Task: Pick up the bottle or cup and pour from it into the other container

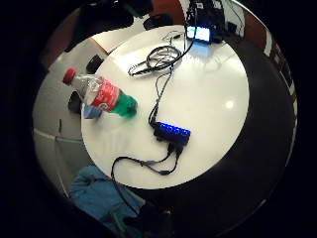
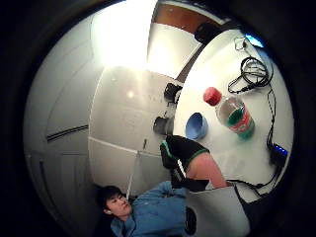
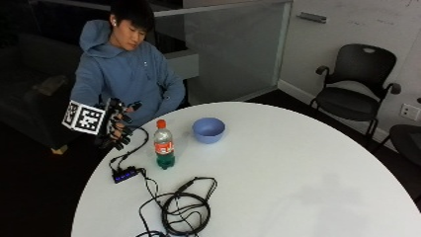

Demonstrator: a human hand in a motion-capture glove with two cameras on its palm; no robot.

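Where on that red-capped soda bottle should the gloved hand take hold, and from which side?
Probably around the labelled middle of the soda bottle, coming from the side facing the gloved right hand. The bottle stands upright with a round, straight body there, while the neck narrows under the red cap. That side is free; the blue bowl stands on the bottle's other side, so a grip there leaves the pour unobstructed.

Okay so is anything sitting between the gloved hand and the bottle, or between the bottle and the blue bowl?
Nothing visible blocks either path. The right hand hangs off the table edge beside the bottle, with only the black cable lying flat on the table below. The blue bowl stands just past the bottle, bare tabletop between.
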